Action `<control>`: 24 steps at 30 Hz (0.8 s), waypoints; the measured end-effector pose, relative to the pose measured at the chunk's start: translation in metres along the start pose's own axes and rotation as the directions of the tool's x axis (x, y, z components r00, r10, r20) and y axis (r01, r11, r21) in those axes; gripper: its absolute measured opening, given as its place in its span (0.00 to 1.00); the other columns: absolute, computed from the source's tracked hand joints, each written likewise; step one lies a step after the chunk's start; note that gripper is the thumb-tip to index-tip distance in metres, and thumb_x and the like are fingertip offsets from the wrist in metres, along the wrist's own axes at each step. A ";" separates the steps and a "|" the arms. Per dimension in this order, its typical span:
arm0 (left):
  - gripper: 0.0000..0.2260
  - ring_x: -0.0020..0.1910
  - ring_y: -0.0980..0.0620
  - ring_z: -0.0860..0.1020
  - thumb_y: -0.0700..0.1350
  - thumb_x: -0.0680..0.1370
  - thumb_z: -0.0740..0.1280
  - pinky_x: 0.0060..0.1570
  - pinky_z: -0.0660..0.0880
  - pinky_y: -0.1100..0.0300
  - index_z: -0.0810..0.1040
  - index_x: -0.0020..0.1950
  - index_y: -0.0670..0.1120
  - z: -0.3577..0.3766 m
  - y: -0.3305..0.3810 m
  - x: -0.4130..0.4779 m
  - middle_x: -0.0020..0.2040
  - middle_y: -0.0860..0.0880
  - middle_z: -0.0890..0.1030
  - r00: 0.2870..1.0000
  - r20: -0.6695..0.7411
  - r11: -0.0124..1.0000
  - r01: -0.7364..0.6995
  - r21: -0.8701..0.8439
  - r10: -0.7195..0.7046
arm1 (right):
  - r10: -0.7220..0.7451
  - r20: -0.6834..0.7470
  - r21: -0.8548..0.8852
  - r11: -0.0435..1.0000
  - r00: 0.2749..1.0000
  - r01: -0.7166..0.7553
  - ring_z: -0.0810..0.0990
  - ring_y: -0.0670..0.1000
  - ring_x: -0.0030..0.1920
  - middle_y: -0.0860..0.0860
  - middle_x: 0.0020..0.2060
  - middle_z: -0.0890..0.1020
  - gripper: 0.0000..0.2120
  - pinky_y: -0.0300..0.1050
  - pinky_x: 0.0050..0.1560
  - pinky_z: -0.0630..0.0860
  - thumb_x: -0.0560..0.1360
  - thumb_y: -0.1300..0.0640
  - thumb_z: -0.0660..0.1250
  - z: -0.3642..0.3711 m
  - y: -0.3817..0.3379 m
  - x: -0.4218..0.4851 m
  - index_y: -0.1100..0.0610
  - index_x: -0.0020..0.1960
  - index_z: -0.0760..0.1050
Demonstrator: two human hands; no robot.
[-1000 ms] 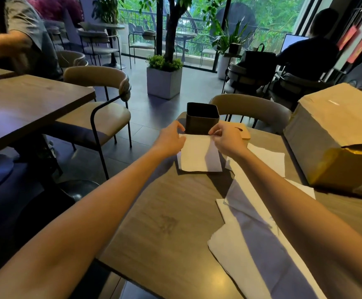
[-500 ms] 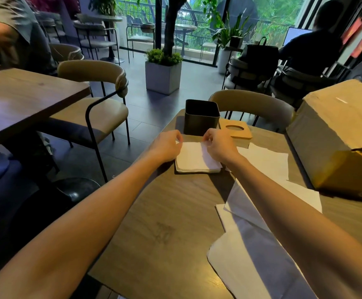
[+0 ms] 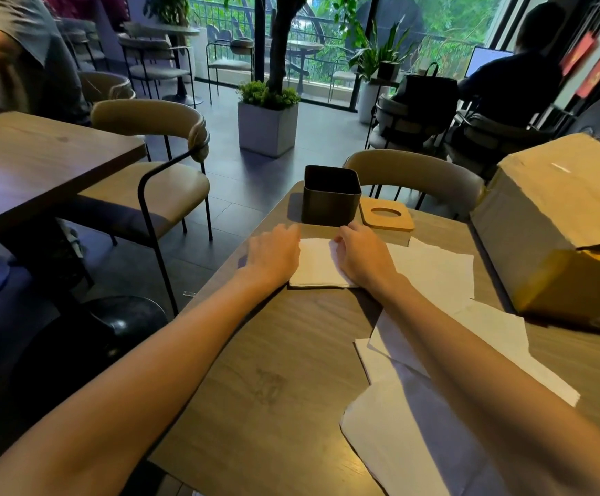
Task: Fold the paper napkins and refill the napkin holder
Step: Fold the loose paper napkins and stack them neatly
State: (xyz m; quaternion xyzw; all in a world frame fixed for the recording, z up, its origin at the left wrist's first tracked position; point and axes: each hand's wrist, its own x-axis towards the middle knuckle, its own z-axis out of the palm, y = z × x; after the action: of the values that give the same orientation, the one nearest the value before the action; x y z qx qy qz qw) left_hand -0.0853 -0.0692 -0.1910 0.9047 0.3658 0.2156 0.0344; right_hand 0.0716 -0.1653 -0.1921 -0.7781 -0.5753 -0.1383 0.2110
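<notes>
A folded white napkin (image 3: 318,264) lies flat on the wooden table (image 3: 277,356), just in front of the dark square napkin holder (image 3: 330,195). My left hand (image 3: 273,254) rests on the napkin's left edge, fingers relaxed and pointing toward the holder. My right hand (image 3: 364,257) presses on the napkin's right side with fingers bent downward. Several unfolded white napkins (image 3: 434,277) spread along the table's right half, partly under my right forearm.
The holder's wooden lid with a round hole (image 3: 386,214) lies right of the holder. A large cardboard box (image 3: 556,223) fills the table's right end. Chairs (image 3: 413,173) stand behind and to the left; another table (image 3: 33,162) and seated people are farther off.
The napkin's raised half came down onto itself and now lies folded flat. Both hands moved from pinching its far edge to lying on top of it.
</notes>
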 end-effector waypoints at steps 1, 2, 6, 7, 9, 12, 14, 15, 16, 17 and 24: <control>0.12 0.45 0.50 0.80 0.50 0.83 0.60 0.43 0.75 0.58 0.77 0.61 0.47 0.001 0.000 -0.002 0.52 0.48 0.80 1.000 -0.023 1.000 -0.007 0.024 0.007 | 0.005 0.002 -0.014 1.000 1.000 -0.005 0.80 0.53 0.47 0.55 0.49 0.83 0.11 0.47 0.45 0.79 0.81 0.55 0.63 0.000 0.002 0.000 0.59 0.53 0.82; 0.12 0.44 0.50 0.79 0.51 0.83 0.60 0.42 0.74 0.59 0.79 0.59 0.47 0.001 -0.001 -0.005 0.50 0.48 0.80 0.999 -0.041 0.999 -0.010 0.043 0.012 | 0.008 0.003 -0.028 1.000 1.000 -0.008 0.80 0.54 0.48 0.55 0.49 0.83 0.11 0.46 0.46 0.78 0.81 0.55 0.63 -0.001 0.005 -0.001 0.60 0.52 0.83; 0.15 0.44 0.50 0.80 0.52 0.83 0.59 0.42 0.73 0.60 0.83 0.55 0.47 -0.002 -0.006 -0.011 0.50 0.49 0.81 0.999 -0.032 0.998 0.040 0.042 -0.039 | -0.004 0.068 -0.156 0.988 0.998 0.014 0.79 0.55 0.53 0.55 0.52 0.84 0.12 0.45 0.51 0.72 0.80 0.55 0.63 -0.009 0.015 -0.001 0.59 0.55 0.84; 0.16 0.45 0.49 0.80 0.53 0.83 0.59 0.42 0.72 0.60 0.83 0.55 0.46 -0.005 -0.007 -0.011 0.51 0.48 0.81 0.998 -0.018 0.998 0.052 0.024 -0.052 | -0.001 0.079 -0.173 0.985 0.997 0.015 0.78 0.55 0.53 0.55 0.53 0.84 0.12 0.44 0.50 0.71 0.81 0.56 0.63 -0.013 0.016 -0.001 0.58 0.56 0.83; 0.16 0.48 0.48 0.80 0.53 0.83 0.59 0.44 0.71 0.60 0.81 0.58 0.46 -0.011 -0.007 -0.012 0.55 0.48 0.80 0.999 0.012 0.999 0.051 0.005 -0.051 | 0.024 0.089 -0.162 0.987 0.996 -0.009 0.78 0.55 0.51 0.55 0.52 0.83 0.12 0.44 0.49 0.72 0.80 0.57 0.63 -0.022 0.016 -0.002 0.59 0.57 0.83; 0.16 0.53 0.47 0.80 0.53 0.83 0.60 0.49 0.75 0.57 0.76 0.65 0.46 -0.026 -0.002 -0.019 0.60 0.47 0.79 0.999 0.019 0.999 -0.028 -0.034 0.028 | 0.039 0.124 -0.056 0.998 0.992 -0.032 0.79 0.53 0.50 0.53 0.53 0.82 0.12 0.45 0.48 0.78 0.80 0.58 0.64 -0.044 0.017 -0.008 0.57 0.60 0.81; 0.15 0.54 0.48 0.79 0.54 0.82 0.61 0.53 0.77 0.54 0.76 0.65 0.49 -0.035 0.006 -0.025 0.61 0.48 0.79 0.993 0.037 0.991 -0.105 -0.079 0.108 | -0.003 0.187 0.067 0.998 0.982 -0.009 0.80 0.53 0.52 0.53 0.56 0.82 0.13 0.43 0.48 0.77 0.80 0.59 0.65 -0.063 0.019 -0.015 0.57 0.63 0.79; 0.15 0.53 0.50 0.79 0.54 0.82 0.62 0.53 0.78 0.54 0.78 0.64 0.50 -0.040 0.012 -0.029 0.60 0.49 0.79 0.989 0.056 0.986 -0.132 -0.099 0.138 | -0.038 0.217 0.109 0.994 0.976 0.015 0.80 0.52 0.53 0.54 0.57 0.82 0.13 0.41 0.48 0.77 0.80 0.60 0.66 -0.074 0.020 -0.020 0.57 0.63 0.79; 0.14 0.52 0.51 0.79 0.54 0.81 0.62 0.53 0.78 0.54 0.79 0.62 0.50 -0.044 0.019 -0.032 0.59 0.49 0.80 0.984 0.081 0.981 -0.149 -0.121 0.159 | -0.072 0.243 0.131 0.991 0.967 0.041 0.80 0.51 0.52 0.53 0.57 0.82 0.12 0.39 0.48 0.76 0.80 0.61 0.66 -0.083 0.022 -0.024 0.58 0.63 0.79; 0.13 0.51 0.52 0.78 0.54 0.81 0.63 0.53 0.78 0.54 0.80 0.61 0.51 -0.046 0.026 -0.036 0.58 0.49 0.81 0.978 0.110 0.976 -0.160 -0.149 0.177 | -0.098 0.269 0.139 0.988 0.958 0.062 0.80 0.49 0.51 0.53 0.56 0.83 0.12 0.36 0.46 0.75 0.79 0.62 0.67 -0.093 0.025 -0.029 0.57 0.62 0.80; 0.18 0.50 0.51 0.79 0.57 0.81 0.63 0.56 0.76 0.57 0.81 0.61 0.47 -0.056 0.090 -0.066 0.54 0.48 0.83 0.890 0.366 0.938 -0.160 -0.308 0.273 | -0.080 0.453 0.051 0.997 0.888 0.064 0.79 0.48 0.50 0.51 0.57 0.82 0.13 0.39 0.49 0.78 0.79 0.60 0.69 -0.125 0.044 -0.062 0.55 0.63 0.80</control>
State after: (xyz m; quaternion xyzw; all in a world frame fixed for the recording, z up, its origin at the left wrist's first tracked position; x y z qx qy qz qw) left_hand -0.0926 -0.1845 -0.1445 0.9516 0.2139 0.0749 0.2073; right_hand 0.0982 -0.2894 -0.1189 -0.7631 -0.6395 0.0497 0.0788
